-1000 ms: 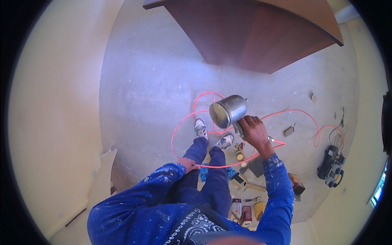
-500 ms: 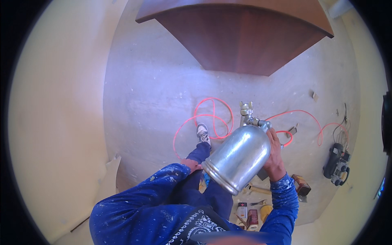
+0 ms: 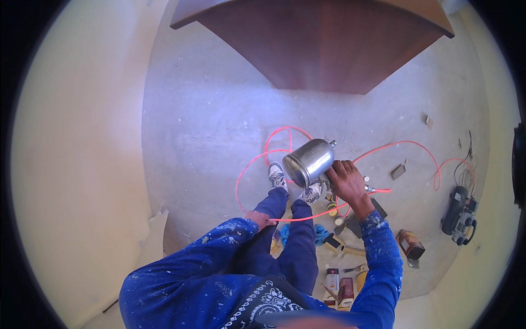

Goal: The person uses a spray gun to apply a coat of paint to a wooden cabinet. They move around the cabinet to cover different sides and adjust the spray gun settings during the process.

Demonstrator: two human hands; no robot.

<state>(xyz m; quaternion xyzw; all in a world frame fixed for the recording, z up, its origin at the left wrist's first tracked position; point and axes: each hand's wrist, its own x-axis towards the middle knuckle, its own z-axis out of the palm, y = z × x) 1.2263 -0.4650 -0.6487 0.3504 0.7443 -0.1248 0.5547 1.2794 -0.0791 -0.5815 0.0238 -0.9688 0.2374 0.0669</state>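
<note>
My right hand (image 3: 349, 186) is closed around a metal spray gun (image 3: 311, 160), held out in front of my legs. Its silver cup is tilted, with the wide end toward the lower left; the hand and cup hide most of the gun's body. A hose fitting shows just behind the hand. Lower and to the left, by my thigh, my left hand (image 3: 259, 219) is closed on a red air hose (image 3: 296, 220), which runs across my legs toward the right hand and lies in loops on the floor.
Ahead stands a large brown wooden piece (image 3: 323, 52). A black compressor (image 3: 459, 214) sits by the right wall. Cans (image 3: 410, 244), a brush (image 3: 356, 268) and blue cloth (image 3: 321, 234) lie around my feet. The left wall (image 3: 82, 153) is pale.
The spray gun has moved down and away from my head, and its cup now looks smaller and more level. The right hand has turned with its back upward. My left hand keeps the hose.
</note>
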